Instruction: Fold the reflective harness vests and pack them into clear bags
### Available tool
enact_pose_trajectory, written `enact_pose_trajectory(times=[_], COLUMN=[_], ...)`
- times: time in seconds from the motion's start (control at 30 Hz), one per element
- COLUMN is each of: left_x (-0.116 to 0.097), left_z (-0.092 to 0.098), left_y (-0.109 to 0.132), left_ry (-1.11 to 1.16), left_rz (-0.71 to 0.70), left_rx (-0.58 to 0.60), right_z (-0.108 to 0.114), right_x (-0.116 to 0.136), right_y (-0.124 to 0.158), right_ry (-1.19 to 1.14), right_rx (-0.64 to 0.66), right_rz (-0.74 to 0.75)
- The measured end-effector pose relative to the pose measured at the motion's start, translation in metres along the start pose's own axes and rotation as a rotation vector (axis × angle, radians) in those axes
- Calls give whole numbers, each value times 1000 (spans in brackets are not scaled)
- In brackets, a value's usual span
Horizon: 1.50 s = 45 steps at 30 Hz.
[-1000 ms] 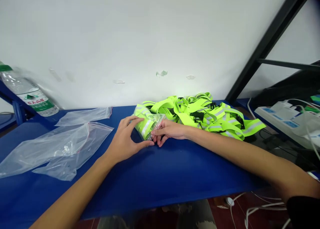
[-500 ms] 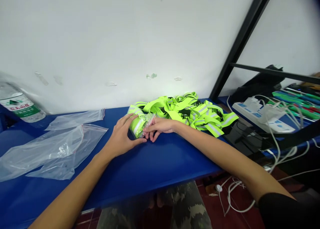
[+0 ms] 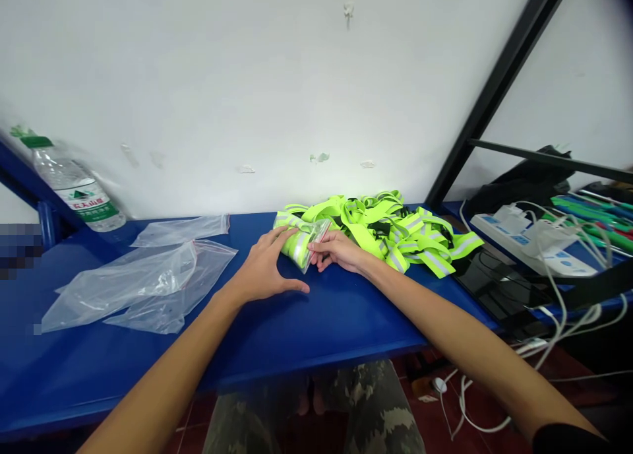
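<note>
A clear zip bag (image 3: 299, 248) with a folded yellow-green reflective strap inside lies on the blue table. My right hand (image 3: 336, 251) pinches the bag's red-lined zip edge between thumb and fingers. At the bag's left side is my left hand (image 3: 270, 266), open, its fingertips at the far side of the bag and its thumb spread away from it. Behind and to the right, a tangled heap of reflective straps (image 3: 410, 233) with black buckles reaches close to the bag. To the left lie several flat clear zip bags (image 3: 133, 286), partly overlapping.
A large water bottle (image 3: 82, 187) leans at the back left by the wall. On the right are a dark flat glossy panel (image 3: 499, 289), a white power strip (image 3: 534, 243) with chargers and cables, and a black metal frame (image 3: 494, 104). The blue table's (image 3: 321, 335) front edge is near my legs.
My left thumb has come away from the bag and the left hand has opened wider. The right hand still pinches the zip edge. The whole view has shifted somewhat to the left.
</note>
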<state>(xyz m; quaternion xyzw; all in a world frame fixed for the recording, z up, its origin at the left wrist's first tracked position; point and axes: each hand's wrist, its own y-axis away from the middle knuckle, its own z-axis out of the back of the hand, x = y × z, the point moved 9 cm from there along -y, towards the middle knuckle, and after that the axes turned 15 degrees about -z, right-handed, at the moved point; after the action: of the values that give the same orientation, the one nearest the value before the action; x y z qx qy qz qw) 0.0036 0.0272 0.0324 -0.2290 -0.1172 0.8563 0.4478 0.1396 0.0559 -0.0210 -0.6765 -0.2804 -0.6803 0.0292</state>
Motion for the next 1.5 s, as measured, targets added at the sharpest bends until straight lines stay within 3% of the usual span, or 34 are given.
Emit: enact_pose_trajectory(times=[0.17,0.27,0.33,0.5,0.6,0.7,0.8,0.9,1.07,1.17,1.33,1.5], left_x=[0,5,9,16,23,38,50,57,56,57,68,63], left_z=[6,13,14,12,20,28,31,26,17,17,16,8], left_y=[-1,0,1,-1,-4,-8,-16,-26,-38,-38,-36,-41], left_ry=[-115,-215,-285,-316,-245,-217,-277,-370,-465,-481,-508,-449], left_rz=[16,74,93,81,113,209,280,330,285,279,395,291], left_rx=[-93,-236,-301,-383,-486,-579,-602,-518,-377,-381,-362,-330], right_z=[17,5,-7,-10,-2,-1,0,8,31,42,43,36], right_x=[18,38,43,43,52,55,47,38,48,54,59,60], right_y=[8,24,30,32,41,46,37,27,39,53,80,99], right_ry=[44,347,520,502,608,882,1137,1245,1059,871,620,530], right_rx=[-282,-438,-502,-522,-665,-809,-826,-798,-964,-1073,-1224,-1323], right_rz=[219,424,484,493,584,643,557,426,411,465,677,863])
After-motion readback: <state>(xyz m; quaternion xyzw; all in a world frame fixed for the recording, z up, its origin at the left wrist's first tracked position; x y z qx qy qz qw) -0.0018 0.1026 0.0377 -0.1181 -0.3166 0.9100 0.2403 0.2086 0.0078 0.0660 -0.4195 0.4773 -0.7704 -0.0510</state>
